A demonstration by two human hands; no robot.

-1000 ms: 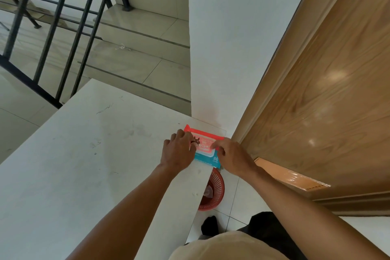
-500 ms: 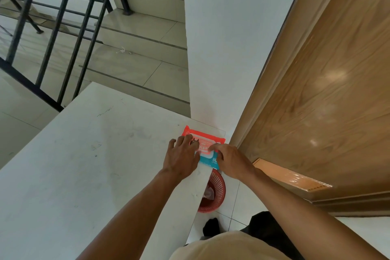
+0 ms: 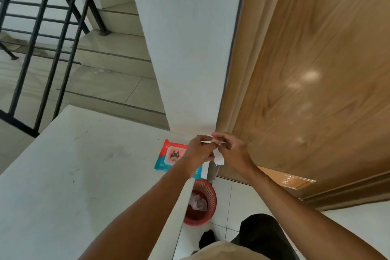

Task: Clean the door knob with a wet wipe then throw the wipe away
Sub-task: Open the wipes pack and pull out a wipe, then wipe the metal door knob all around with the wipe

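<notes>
A white wet wipe (image 3: pixel 218 157) hangs between my two hands, above the right end of the white table. My left hand (image 3: pixel 199 150) and my right hand (image 3: pixel 231 151) both pinch its upper edge, fingertips close together. The red and teal pack of wipes (image 3: pixel 172 157) lies flat on the white table (image 3: pixel 84 175) just left of my left hand, partly hidden by my forearm. A red mesh waste basket (image 3: pixel 207 198) with crumpled wipes inside stands on the floor below the table's edge. The door knob is out of view.
A wooden door (image 3: pixel 316 69) fills the right side, with a white wall corner (image 3: pixel 190 48) beside it. Black stair railing (image 3: pixel 42 38) and tiled steps lie to the left. My dark trouser leg (image 3: pixel 263 236) and foot stand near the basket.
Both hands have lifted off the pack on the table and now hold a white wipe between them. The view has tilted so the basket shows more fully.
</notes>
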